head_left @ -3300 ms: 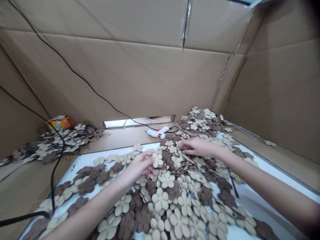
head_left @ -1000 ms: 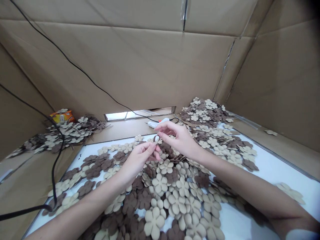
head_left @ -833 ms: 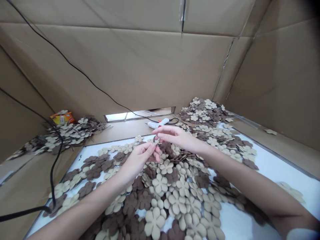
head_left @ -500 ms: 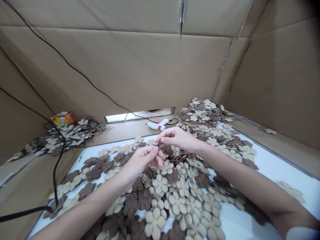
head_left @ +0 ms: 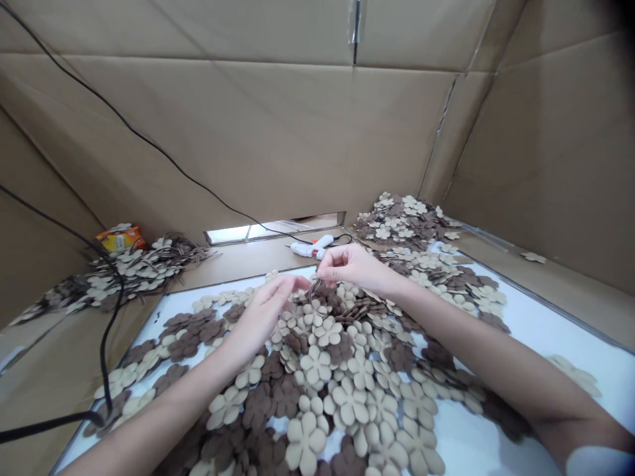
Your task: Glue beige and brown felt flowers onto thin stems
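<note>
My right hand [head_left: 351, 267] pinches a thin brown cord [head_left: 313, 288], which hangs in a loop below its fingertips. Just left of it, my left hand [head_left: 274, 297] has its fingers stretched out; their tips reach close to the cord, and I cannot tell whether they touch it. Beneath both hands spread many flower-shaped cut-outs, beige ones [head_left: 306, 444] and dark brown ones [head_left: 258, 406], overlapping on a white board [head_left: 459, 436].
A white glue gun [head_left: 313, 247] lies behind my hands, its black cable [head_left: 169, 157] running up left. Flower piles stand at the back right [head_left: 397, 221] and back left [head_left: 136, 268], the latter beside an orange packet [head_left: 122, 239]. Cardboard walls [head_left: 223, 132] enclose the work area.
My left hand has let go of the cord, its fingers straightening as it moved slightly left. My right hand keeps its pinch, and the cord's loop now shows more.
</note>
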`<action>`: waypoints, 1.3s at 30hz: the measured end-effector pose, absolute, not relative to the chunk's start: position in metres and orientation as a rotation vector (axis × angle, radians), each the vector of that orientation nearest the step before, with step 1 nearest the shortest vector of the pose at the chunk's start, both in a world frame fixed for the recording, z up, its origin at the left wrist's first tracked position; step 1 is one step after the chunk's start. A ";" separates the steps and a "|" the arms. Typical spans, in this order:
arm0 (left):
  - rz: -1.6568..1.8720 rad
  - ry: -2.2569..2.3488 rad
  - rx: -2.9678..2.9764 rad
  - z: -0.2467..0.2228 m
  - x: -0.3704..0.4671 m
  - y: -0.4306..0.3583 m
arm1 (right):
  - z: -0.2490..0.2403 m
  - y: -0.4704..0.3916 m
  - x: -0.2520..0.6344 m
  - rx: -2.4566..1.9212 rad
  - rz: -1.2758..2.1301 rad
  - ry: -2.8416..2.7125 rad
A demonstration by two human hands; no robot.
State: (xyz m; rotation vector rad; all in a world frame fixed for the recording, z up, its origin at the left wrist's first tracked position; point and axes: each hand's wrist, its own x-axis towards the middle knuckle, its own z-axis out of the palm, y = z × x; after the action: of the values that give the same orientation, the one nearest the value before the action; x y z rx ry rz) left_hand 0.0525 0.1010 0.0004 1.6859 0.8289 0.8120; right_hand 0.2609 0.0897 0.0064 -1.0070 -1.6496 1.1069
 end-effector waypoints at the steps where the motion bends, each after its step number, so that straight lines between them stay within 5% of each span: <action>1: 0.889 0.877 1.760 0.004 0.050 0.102 | 0.008 0.088 0.259 -1.038 1.097 -1.647; 17: 0.522 0.687 1.455 0.001 0.051 0.105 | 0.011 0.075 0.240 -1.226 0.865 -1.676; 39: 0.736 0.787 1.460 -0.007 0.053 0.106 | 0.012 0.081 0.245 -1.114 1.158 -1.553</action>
State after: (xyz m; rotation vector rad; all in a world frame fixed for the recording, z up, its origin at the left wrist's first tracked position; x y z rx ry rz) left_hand 0.0532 0.1064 -0.0069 1.4603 0.7874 0.7357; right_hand 0.2448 0.0810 0.0119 -1.1136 -1.5531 1.1579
